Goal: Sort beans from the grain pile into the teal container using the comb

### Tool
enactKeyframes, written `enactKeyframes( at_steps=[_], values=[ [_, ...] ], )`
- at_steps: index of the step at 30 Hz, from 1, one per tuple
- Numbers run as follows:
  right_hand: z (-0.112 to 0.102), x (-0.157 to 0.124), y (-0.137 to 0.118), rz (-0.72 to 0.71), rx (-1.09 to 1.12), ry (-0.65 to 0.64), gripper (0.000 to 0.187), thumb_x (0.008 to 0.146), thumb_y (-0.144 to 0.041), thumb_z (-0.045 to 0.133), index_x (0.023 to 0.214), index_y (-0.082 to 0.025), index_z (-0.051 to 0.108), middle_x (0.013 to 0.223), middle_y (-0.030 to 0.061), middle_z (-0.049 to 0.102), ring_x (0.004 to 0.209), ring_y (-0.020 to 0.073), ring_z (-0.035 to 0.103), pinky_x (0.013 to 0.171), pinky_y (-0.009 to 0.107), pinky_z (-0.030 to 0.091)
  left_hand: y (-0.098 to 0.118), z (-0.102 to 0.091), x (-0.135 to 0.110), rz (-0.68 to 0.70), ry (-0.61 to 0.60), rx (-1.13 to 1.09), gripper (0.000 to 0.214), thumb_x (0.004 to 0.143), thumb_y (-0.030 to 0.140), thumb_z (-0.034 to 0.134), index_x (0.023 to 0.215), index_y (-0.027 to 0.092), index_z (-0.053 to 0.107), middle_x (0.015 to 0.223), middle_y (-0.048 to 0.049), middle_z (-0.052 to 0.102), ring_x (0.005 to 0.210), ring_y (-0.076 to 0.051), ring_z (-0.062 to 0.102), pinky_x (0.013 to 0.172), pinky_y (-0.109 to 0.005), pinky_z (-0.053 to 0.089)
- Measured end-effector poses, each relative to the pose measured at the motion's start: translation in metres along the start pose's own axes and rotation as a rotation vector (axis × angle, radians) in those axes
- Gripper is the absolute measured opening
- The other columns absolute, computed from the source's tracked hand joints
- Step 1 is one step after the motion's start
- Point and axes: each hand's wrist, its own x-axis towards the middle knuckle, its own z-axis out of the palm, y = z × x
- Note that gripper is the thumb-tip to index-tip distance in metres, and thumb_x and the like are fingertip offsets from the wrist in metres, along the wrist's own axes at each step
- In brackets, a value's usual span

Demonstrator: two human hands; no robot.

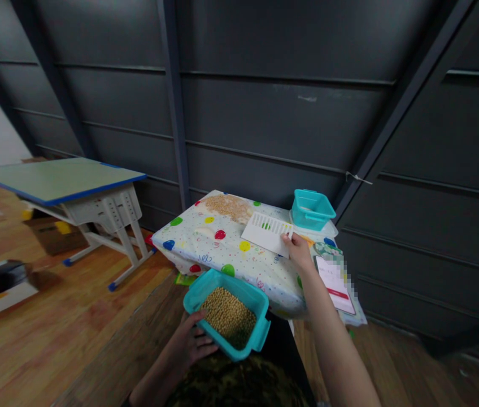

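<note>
My left hand (191, 342) grips the near rim of a teal plastic box (256, 302) filled with yellow-brown beans (228, 316), held just in front of a small table. My right hand (296, 250) reaches forward and pinches the corner of a white slotted plastic tray (266, 232) lying on the table. The table carries a white cloth with coloured dots (209, 237). A pile of beans (231, 207) lies on the cloth at the far side.
A second teal box (312, 209) stands on a white lid at the table's far right. A phone (335, 285) lies near the right edge. A blue-edged desk (59, 181) stands to the left on the wooden floor. A dark panelled wall (290, 102) is behind.
</note>
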Motion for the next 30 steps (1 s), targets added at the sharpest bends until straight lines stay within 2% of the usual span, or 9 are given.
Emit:
enactKeyframes(
  at_steps=[4, 8, 13, 18, 23, 30],
  values=[
    [-0.011, -0.026, 0.000, 0.023, -0.038, 0.079, 0.058, 0.080, -0.077, 0.072, 0.090, -0.020, 0.081, 0.083, 0.0116, 0.080, 0.086, 0.0344, 0.069, 0.073, 0.043, 0.056, -0.004, 0.000, 0.003, 0.004, -0.017, 0.004, 0.064, 0.103, 0.037, 0.059, 0.159, 0.013, 0.040, 0.105, -0.0155, 0.069, 0.081, -0.031, 0.075, 0.085, -0.047, 0.066],
    [-0.018, -0.058, -0.006, 0.007, -0.030, 0.069, 0.056, 0.083, -0.073, 0.072, 0.098, -0.021, 0.084, 0.099, 0.0157, 0.086, 0.092, 0.0389, 0.074, 0.080, 0.049, 0.058, -0.006, 0.002, 0.003, 0.003, -0.014, 0.007, 0.066, 0.103, 0.036, 0.059, 0.162, 0.017, 0.037, 0.104, -0.0152, 0.068, 0.082, -0.031, 0.075, 0.084, -0.046, 0.066],
    [-0.020, -0.086, -0.022, -0.026, -0.106, 0.046, 0.050, 0.089, -0.071, 0.066, 0.083, -0.023, 0.080, 0.085, 0.0113, 0.082, 0.082, 0.0357, 0.071, 0.076, 0.043, 0.053, -0.005, 0.001, 0.002, 0.005, -0.023, -0.003, 0.061, 0.103, 0.034, 0.059, 0.158, 0.014, 0.041, 0.102, -0.0155, 0.069, 0.084, -0.032, 0.076, 0.086, -0.046, 0.065],
    [-0.020, -0.101, -0.034, -0.012, -0.119, -0.004, 0.052, 0.089, -0.074, 0.065, 0.079, -0.024, 0.075, 0.077, 0.0081, 0.076, 0.077, 0.0309, 0.065, 0.069, 0.037, 0.047, -0.005, 0.001, 0.003, 0.040, -0.035, -0.008, 0.053, 0.101, 0.035, 0.062, 0.149, 0.023, 0.042, 0.100, -0.0105, 0.067, 0.081, -0.030, 0.074, 0.087, -0.047, 0.065],
    [-0.017, -0.117, -0.045, 0.002, -0.146, -0.041, 0.056, 0.089, -0.077, 0.062, 0.070, -0.025, 0.068, 0.066, 0.0041, 0.064, 0.068, 0.0253, 0.055, 0.061, 0.034, 0.042, -0.002, 0.002, 0.002, 0.033, -0.009, -0.007, 0.044, 0.102, 0.032, 0.059, 0.142, 0.023, 0.043, 0.096, -0.0078, 0.062, 0.080, -0.030, 0.074, 0.084, -0.046, 0.066],
    [-0.009, -0.130, -0.053, -0.007, -0.165, -0.007, 0.059, 0.088, -0.079, 0.062, 0.063, -0.025, 0.060, 0.060, 0.0019, 0.056, 0.063, 0.0210, 0.049, 0.059, 0.033, 0.038, 0.003, 0.001, -0.001, 0.062, -0.004, -0.014, 0.054, 0.101, 0.031, 0.060, 0.151, 0.018, 0.041, 0.109, -0.0157, 0.066, 0.085, -0.032, 0.076, 0.088, -0.049, 0.066]
  ],
)
